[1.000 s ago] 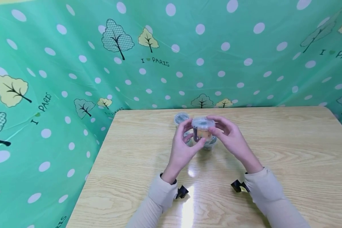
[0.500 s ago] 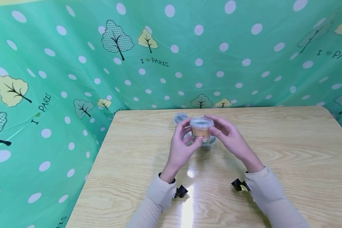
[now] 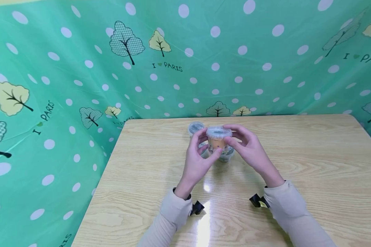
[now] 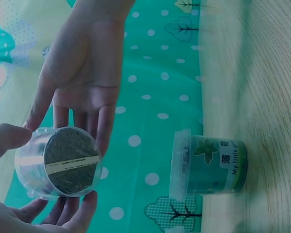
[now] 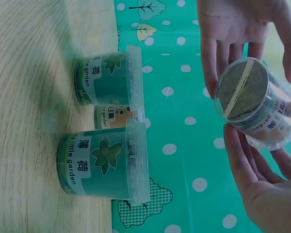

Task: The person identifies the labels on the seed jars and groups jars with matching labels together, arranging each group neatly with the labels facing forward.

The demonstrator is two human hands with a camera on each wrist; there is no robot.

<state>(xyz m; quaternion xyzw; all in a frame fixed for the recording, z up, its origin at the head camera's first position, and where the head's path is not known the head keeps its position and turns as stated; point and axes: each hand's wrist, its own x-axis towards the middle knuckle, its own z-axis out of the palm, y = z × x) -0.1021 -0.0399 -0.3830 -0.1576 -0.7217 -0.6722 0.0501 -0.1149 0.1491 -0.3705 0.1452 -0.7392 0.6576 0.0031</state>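
Observation:
My left hand (image 3: 198, 166) and right hand (image 3: 256, 154) together hold a clear lidded plastic tub (image 3: 216, 142) above the table. It has an orange-patterned label; in the right wrist view its base (image 5: 242, 90) shows dark, soil-like contents crossed by a pale printed strip. The left thumb and fingers grip the lower side, while the right thumb and fingers pinch it near the lid. Behind and below are similar tubs: one at the back (image 3: 196, 128) and one in front (image 3: 227, 155), with another partly hidden by the left fingers. Two green-labelled tubs (image 5: 99, 162) read "My little garden".
The light wood table (image 3: 312, 164) extends to both sides and toward the person. A green dotted cloth (image 3: 185, 68) hangs behind and to the left of it. Black wrist-mounted devices (image 3: 197, 208) sit at both sleeve cuffs.
The held tub has turned in the fingers, so a dark label panel has swung out of sight and orange faces forward. The right thumb lifted slightly, then came back onto the tub.

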